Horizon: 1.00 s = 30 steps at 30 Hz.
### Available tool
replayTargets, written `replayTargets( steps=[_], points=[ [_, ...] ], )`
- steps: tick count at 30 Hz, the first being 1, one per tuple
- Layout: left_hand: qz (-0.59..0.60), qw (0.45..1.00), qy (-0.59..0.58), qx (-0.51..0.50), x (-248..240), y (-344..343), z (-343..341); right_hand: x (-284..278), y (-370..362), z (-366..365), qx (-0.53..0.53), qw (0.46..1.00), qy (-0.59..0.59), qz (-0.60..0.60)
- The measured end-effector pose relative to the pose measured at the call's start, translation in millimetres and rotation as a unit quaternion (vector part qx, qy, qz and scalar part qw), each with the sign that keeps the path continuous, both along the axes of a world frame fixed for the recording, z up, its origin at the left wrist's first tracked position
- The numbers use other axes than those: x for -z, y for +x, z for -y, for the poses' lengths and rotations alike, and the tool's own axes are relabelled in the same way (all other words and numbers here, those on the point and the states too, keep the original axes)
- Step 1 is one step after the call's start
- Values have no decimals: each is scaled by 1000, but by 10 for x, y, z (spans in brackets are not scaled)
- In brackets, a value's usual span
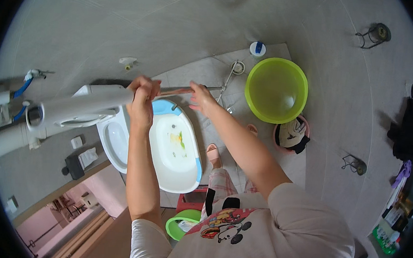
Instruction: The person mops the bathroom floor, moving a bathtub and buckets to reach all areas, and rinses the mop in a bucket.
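My left hand is wrapped around the long handle of a pole tool. Its pale grey, thick-looking end rises close to the camera on the left and has a loop at its tip. Beyond that fist the shaft narrows, with a brownish stretch, and slants toward the floor. Farther down, my right hand has its fingers bent at the shaft; part of their hold is hidden. Near the floor drain, a thin crossbar lies at the tool's far end. Below the shaft is a white and blue baby bathtub, holding green and yellow bits.
Right of the tool stand a large lime-green basin, a pink basin with dark and light cloth, and a white container with a blue top. A white washbasin adjoins the bathtub. By my feet is a smaller green bucket.
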State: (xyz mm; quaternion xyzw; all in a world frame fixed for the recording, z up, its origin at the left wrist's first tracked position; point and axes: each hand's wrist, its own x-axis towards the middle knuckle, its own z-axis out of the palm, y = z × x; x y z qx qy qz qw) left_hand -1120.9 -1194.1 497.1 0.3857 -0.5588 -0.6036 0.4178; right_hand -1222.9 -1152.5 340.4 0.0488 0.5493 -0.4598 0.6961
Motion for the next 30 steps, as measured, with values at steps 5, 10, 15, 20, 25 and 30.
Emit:
replayTargets(
  steps=[5, 10, 15, 20, 25, 30],
  points=[
    [26, 987, -36, -153, -200, 145, -282, -518, -110, -282, -226, 938, -215, -153],
    [89, 961, -94, -246, -94, -124, -250, -1843, -824, -210, -265, 849, -412, -197],
    [148, 951, -137, -236, 115, -582, -414, -2424, -1071, -250, -279, 740, -557, -252],
    [241, 951, -138, -136, 645, -997, -603, -2132, -1304, -325, -117, 881, -440, -124],
    [211, 967, -53, -129, 1705, -1091, -656, -1937, -1480, -536, 41, 870, -440, -217],
    [180, 964, -98, -172, 1714, -1875, -716, -1975, -2034, -663, 153, 874, -393, -243]
  ],
)
